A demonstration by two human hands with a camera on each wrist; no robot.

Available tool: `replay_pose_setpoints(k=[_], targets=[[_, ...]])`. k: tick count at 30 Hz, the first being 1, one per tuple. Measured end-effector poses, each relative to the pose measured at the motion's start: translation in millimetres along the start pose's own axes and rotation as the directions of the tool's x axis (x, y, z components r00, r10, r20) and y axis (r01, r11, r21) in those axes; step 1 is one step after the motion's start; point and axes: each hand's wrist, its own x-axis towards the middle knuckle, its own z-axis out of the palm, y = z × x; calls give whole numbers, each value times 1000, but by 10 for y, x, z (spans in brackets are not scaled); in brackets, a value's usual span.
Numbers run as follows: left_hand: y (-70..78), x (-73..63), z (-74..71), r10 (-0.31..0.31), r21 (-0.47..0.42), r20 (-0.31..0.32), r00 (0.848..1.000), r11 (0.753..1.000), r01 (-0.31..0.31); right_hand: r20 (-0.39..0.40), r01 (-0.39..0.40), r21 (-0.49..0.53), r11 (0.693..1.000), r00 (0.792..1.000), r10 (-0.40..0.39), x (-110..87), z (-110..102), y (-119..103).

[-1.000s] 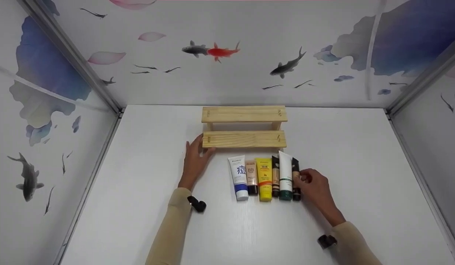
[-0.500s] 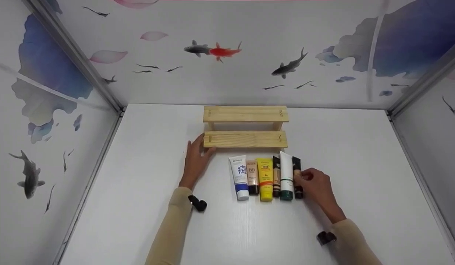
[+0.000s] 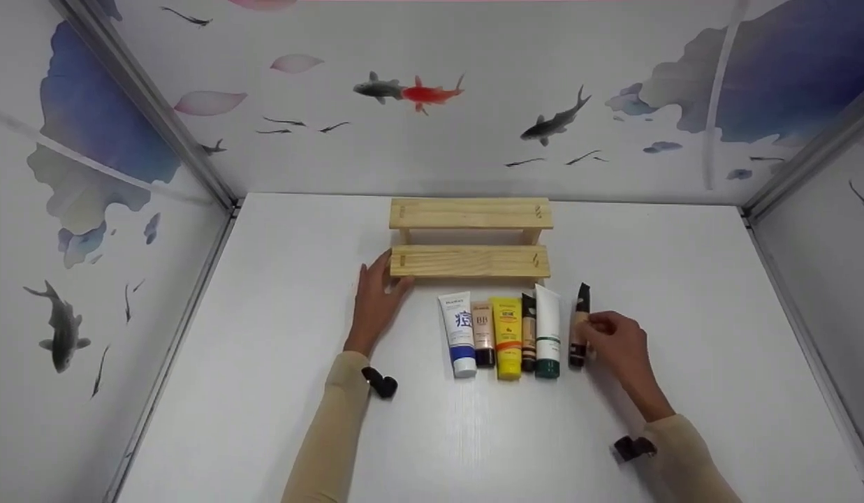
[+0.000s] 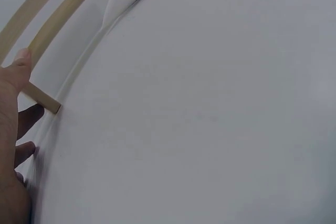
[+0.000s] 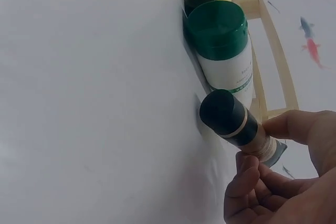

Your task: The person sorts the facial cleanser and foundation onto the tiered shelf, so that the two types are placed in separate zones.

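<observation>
My right hand (image 3: 621, 344) pinches a slim black-and-tan cosmetic tube (image 5: 247, 131) between thumb and fingers, its black cap toward the front. It is apart from a row of tubes lying on the table: a white one with a green cap (image 3: 547, 332), another black-and-tan tube (image 3: 529, 335), a yellow one (image 3: 508, 335), a beige BB cream tube (image 3: 482, 328) and a white-and-blue one (image 3: 457, 328). Behind the row stands a two-tier wooden rack (image 3: 470, 261). My left hand (image 3: 377, 300) grips the rack's left end, thumb on the lower board's front edge and fingers around the side.
A white table (image 3: 278, 335) carries everything. Printed panels with fish and petals (image 3: 432, 161) wall it at the back and both sides, with metal frame posts (image 3: 215, 175) at the corners.
My right hand has drawn the slim black-and-tan tube rightward, away from the white green-capped tube, opening a gap. The left hand stays at the rack, and the head view has shifted slightly.
</observation>
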Motion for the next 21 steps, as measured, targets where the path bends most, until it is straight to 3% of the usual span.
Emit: replay_pose_setpoints(k=[12,21], targets=[[-8,21,6,41,10,2,999,999,-41,-68,48,30,998,997,-46,85,-61,-173],[-5,13,7,101,28,-20,995,995,-100,-131,141,32,990,982,-136,214,-59,-317]])
